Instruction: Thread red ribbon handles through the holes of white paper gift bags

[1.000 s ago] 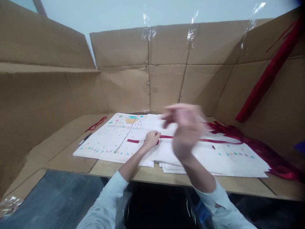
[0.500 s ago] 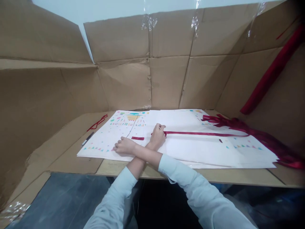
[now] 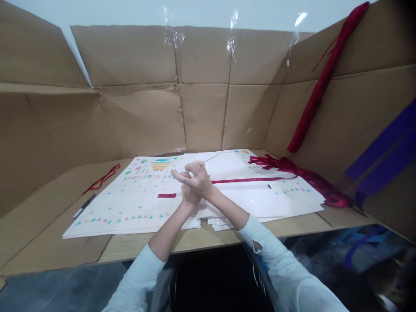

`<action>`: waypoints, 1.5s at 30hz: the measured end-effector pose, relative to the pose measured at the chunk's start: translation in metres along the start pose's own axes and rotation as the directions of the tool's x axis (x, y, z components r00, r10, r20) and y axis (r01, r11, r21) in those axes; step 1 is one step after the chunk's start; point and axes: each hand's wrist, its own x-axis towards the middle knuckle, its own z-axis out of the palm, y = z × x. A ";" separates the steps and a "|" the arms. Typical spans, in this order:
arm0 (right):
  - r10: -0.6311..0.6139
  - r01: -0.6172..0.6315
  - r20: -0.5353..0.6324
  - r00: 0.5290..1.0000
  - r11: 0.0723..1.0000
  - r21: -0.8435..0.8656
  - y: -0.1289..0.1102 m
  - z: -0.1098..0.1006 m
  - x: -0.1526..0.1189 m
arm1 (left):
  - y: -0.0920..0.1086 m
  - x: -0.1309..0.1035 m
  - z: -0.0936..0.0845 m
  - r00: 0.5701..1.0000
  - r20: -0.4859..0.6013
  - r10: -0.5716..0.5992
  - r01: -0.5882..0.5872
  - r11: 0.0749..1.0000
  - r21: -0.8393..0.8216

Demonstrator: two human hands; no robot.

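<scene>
My right hand (image 3: 199, 177) is over my left hand (image 3: 191, 196), the wrists close together above the printed white sheets. Pinched in my right fingers is a thin wire-like strand (image 3: 212, 157), slanting up to the right. My left hand is closed at the end of a dark red ribbon (image 3: 247, 180), which runs rightward across the sheets; its fingers are mostly hidden under my right hand. A short piece of dark red ribbon (image 3: 167, 196) lies left of my hands. Beneath is a white sheet (image 3: 130, 203) with birthday lettering and coloured shapes.
A bundle of dark red ribbons (image 3: 282, 165) lies at the right. A marker (image 3: 83, 206) and a thin red cord (image 3: 102, 178) are at the left. Cardboard walls (image 3: 139, 117) surround the table. A dark red strip (image 3: 320, 91) and purple strips (image 3: 386, 147) hang at the right.
My right hand has moved from the sheet at the left up and right onto my left hand, bringing the thin strand along. The view has shifted right, showing the purple strips.
</scene>
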 end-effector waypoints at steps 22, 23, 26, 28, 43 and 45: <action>0.330 -0.218 0.418 0.847 0.931 -0.292 0.105 -0.011 -0.084 | -0.022 0.029 0.013 0.977 0.144 0.157 -0.178 0.973 0.147; 0.333 -0.219 0.429 0.840 0.930 -0.294 0.106 -0.011 -0.085 | -0.019 0.032 0.014 0.967 0.198 0.163 -0.181 0.981 0.075; 0.380 -0.264 0.434 0.817 0.915 -0.304 0.110 -0.010 -0.090 | -0.008 0.041 0.015 0.949 0.284 0.137 -0.129 0.991 -0.046; 0.404 -0.291 0.430 0.807 0.906 -0.306 0.112 -0.009 -0.092 | 0.000 0.046 0.016 0.965 0.244 0.097 -0.074 0.992 -0.101; 0.439 -0.385 0.195 0.877 0.885 -0.262 0.101 -0.012 -0.095 | 0.010 0.044 0.023 0.944 0.316 -0.091 0.320 0.484 -0.814; 0.370 -0.341 0.137 0.919 0.919 -0.198 0.103 -0.010 -0.097 | 0.011 0.041 0.028 0.946 0.319 -0.065 0.304 0.527 -0.794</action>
